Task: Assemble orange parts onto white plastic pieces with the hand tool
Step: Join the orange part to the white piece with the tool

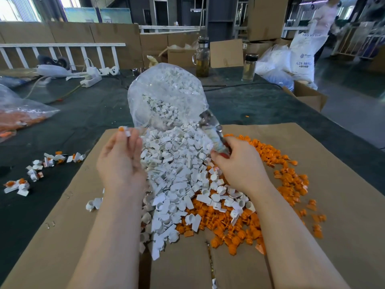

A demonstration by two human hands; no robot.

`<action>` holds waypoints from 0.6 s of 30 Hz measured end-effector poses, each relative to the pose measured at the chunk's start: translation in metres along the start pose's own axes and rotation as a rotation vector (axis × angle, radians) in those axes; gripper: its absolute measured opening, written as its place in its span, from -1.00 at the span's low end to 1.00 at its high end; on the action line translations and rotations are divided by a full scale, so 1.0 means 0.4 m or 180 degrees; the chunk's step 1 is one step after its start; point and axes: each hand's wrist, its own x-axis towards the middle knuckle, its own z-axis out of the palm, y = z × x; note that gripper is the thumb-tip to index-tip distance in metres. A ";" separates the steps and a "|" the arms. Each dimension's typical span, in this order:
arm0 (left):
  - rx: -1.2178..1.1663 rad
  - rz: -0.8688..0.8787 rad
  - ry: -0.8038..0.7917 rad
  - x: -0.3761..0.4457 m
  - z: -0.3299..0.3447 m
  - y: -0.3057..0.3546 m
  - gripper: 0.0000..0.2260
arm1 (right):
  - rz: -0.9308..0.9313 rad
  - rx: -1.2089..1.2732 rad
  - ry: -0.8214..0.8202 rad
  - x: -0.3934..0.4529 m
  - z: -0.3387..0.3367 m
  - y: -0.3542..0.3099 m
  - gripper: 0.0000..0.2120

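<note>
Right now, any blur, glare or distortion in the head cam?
Head view: wide-angle bending at the edges; motion blur on the hand tool in the right hand; glare on the clear bag; blown-out windows; the piles and left hand sharp.

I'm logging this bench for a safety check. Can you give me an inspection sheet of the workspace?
Surface: flattened cardboard over a dark table cover.
Job's things: white pieces spilling from a clear bag; orange parts to their right; assembled pieces on the left.
Clutter: two bottles, another bag of orange parts.
Hands: left hand pinches one assembled piece; right hand grips the hand tool.
Cables: power strip with cords.
Surroundings: cardboard boxes, white sacks.
</note>
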 end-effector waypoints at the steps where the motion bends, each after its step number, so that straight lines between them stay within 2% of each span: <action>1: -0.0267 -0.0106 0.0248 0.010 -0.006 0.013 -0.92 | 0.0129 -0.0084 0.0146 0.003 -0.002 0.006 -0.78; 3: -0.0708 -0.0214 0.0633 0.029 -0.021 0.036 -0.97 | 0.0412 -0.0223 0.0375 0.006 -0.006 0.020 -0.74; 5: -0.1037 -0.0217 0.0843 0.046 -0.037 0.051 -0.92 | 0.0708 -0.0324 0.0485 0.010 -0.012 0.036 -0.77; 8: -0.1427 -0.0209 0.0955 0.057 -0.057 0.062 -0.74 | 0.1071 -0.0500 0.0508 0.015 -0.026 0.059 -0.84; 11: -0.1590 -0.0175 0.1061 0.060 -0.064 0.066 -0.75 | 0.1289 -0.0745 0.0412 0.014 -0.036 0.072 -0.82; 16: -0.1297 -0.0152 0.0979 0.047 -0.057 0.060 -0.88 | 0.1387 -0.0931 0.0213 0.009 -0.030 0.072 -0.85; 18: -0.0527 -0.0146 0.0865 0.040 -0.043 0.049 -0.93 | 0.1332 -0.1005 0.0136 0.010 -0.023 0.066 -0.85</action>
